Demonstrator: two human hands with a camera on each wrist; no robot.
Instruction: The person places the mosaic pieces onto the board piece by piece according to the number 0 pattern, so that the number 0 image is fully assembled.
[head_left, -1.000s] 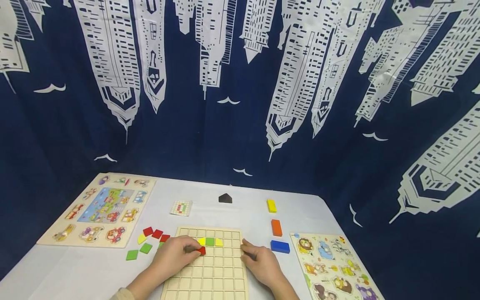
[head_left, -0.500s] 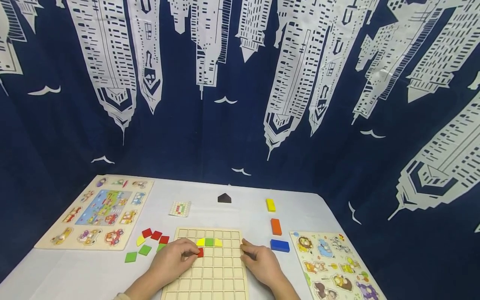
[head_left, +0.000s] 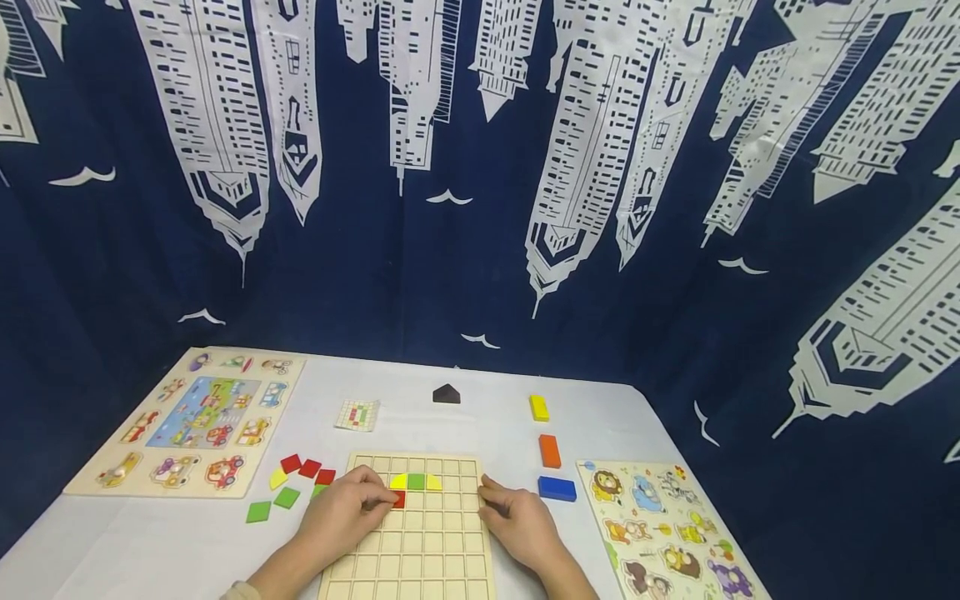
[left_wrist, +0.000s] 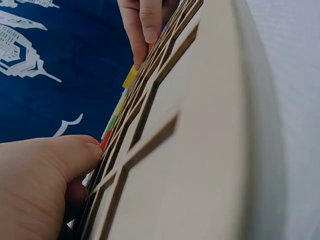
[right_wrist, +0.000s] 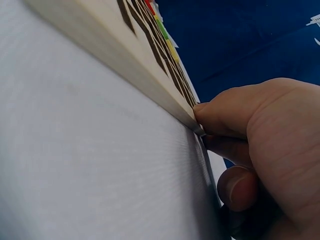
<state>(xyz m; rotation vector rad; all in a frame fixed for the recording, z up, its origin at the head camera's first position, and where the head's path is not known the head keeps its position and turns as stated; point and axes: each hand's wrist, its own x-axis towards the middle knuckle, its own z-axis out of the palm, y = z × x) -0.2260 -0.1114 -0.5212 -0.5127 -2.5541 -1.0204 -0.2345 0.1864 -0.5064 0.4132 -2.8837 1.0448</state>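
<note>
A wooden grid board (head_left: 438, 567) lies on the table in front of me. In its second row from the far edge sit a green square tile (head_left: 416, 481) and two yellow tiles, one on each side. My left hand (head_left: 341, 512) pinches a red square tile (head_left: 399, 499) in the row below, under the left yellow tile. Its thumb shows beside the red tile (left_wrist: 105, 139) in the left wrist view. My right hand (head_left: 521, 525) holds the board's right edge, and in the right wrist view the thumb and fingers (right_wrist: 222, 117) take that edge between them.
Loose red, green and yellow tiles (head_left: 287, 497) lie left of the board, partly behind my left hand. A pattern card (head_left: 357, 415) and a dark five-sided piece (head_left: 446, 393) lie beyond. Yellow, orange and blue blocks (head_left: 557, 488) stand right. Picture puzzles (head_left: 165, 467) (head_left: 660, 533) flank both sides.
The red tile has gone from tilted in my left fingers to lying flat in a cell of the board. My right hand stays at the board's edge. The head view shifts slightly.
</note>
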